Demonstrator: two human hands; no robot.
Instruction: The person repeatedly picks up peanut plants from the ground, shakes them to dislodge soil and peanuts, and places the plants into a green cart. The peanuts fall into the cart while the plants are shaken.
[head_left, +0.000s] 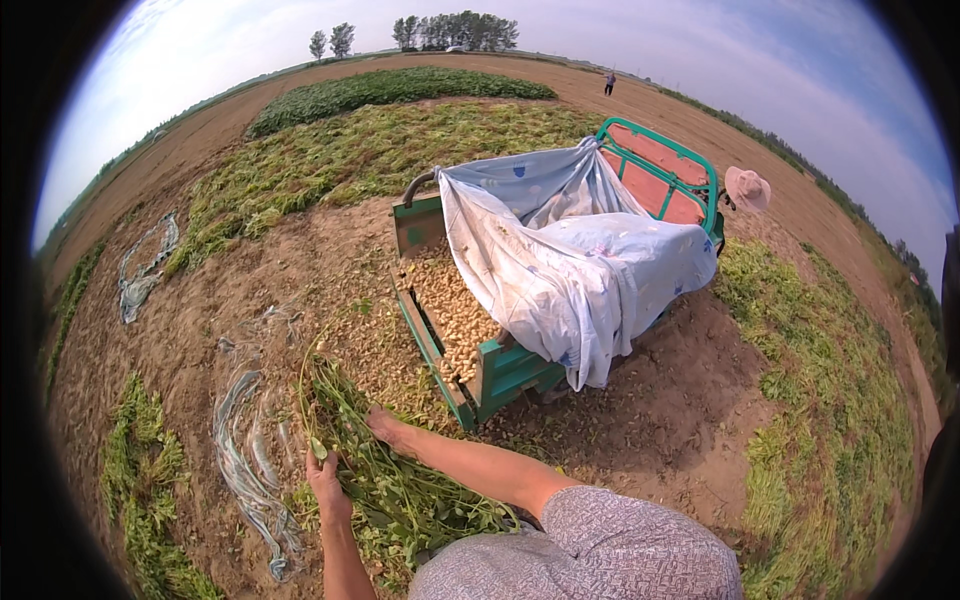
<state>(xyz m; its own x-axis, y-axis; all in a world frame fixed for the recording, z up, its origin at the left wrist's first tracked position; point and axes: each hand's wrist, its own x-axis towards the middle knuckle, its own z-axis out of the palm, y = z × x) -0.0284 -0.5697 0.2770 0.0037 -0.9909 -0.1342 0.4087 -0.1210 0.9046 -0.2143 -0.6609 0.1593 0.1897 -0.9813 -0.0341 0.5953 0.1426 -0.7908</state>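
Note:
A bundle of leafy green peanut plants (405, 487) lies across the front of my body, held between both hands. My left hand (327, 484) grips its left side, the thumb up against the stems. On the far side, my right hand (386, 427) holds the same bundle, its fingers partly hidden by the leaves. Just beyond stands a green metal cart bed (517, 379) with unshelled peanuts (454, 311) heaped at its near end. A pale blue and white patterned cloth (555, 277) is draped over the bed and tied at its corners.
Crumpled plastic sheeting (244, 442) lies on the soil at left, near a strip of pulled plants (146, 495). More plants (832, 390) cover the ground at right. A pink hat (747, 189) hangs by the cart's front frame (664, 176). A person (610, 83) stands far off.

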